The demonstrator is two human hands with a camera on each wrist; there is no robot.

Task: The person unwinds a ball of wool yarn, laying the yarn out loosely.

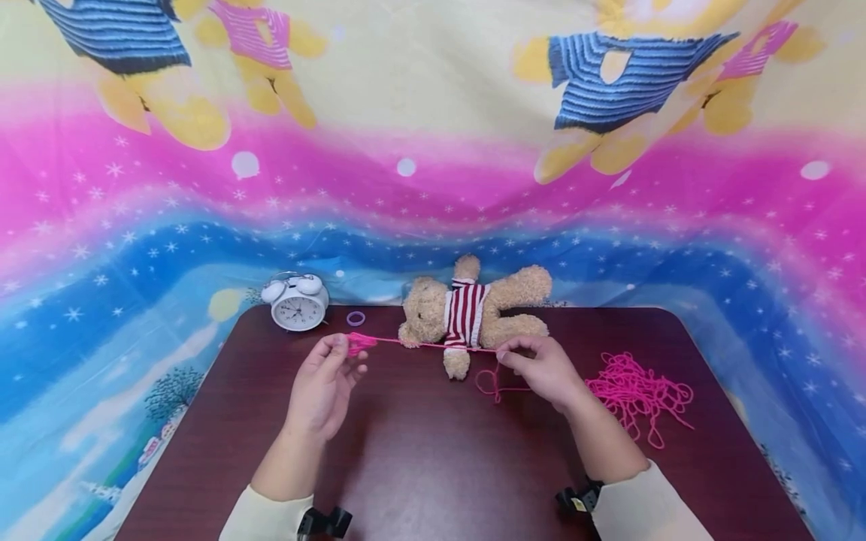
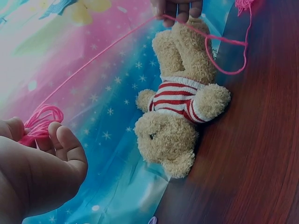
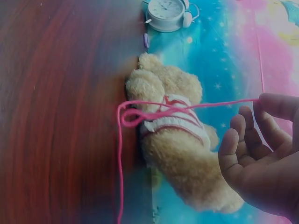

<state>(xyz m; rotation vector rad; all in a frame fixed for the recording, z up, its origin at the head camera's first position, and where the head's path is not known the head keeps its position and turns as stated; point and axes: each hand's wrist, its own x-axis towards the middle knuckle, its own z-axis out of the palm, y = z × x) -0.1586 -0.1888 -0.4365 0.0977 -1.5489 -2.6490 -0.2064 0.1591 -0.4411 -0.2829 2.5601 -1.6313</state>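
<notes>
A small looped bundle of pink yarn [image 2: 46, 119] is gripped in my left hand [image 1: 323, 387] between thumb and fingers. From it a single strand runs taut across to my right hand [image 1: 545, 370], whose thumb and index finger pinch it. Past the right fingertips the strand drops in a loose twisted loop [image 3: 135, 115] and leads toward a tangled pile of the same yarn [image 1: 639, 392] on the table's right side. Behind the taut strand a tan teddy bear [image 1: 426, 308] in a red-and-white striped shirt lies on its side.
A white twin-bell alarm clock [image 1: 298, 308] stands at the table's back left. Beside it lies a purple ring [image 1: 355, 318]. The dark brown table [image 1: 433, 466] ends at a printed cloth backdrop [image 1: 419, 188] behind and at the sides.
</notes>
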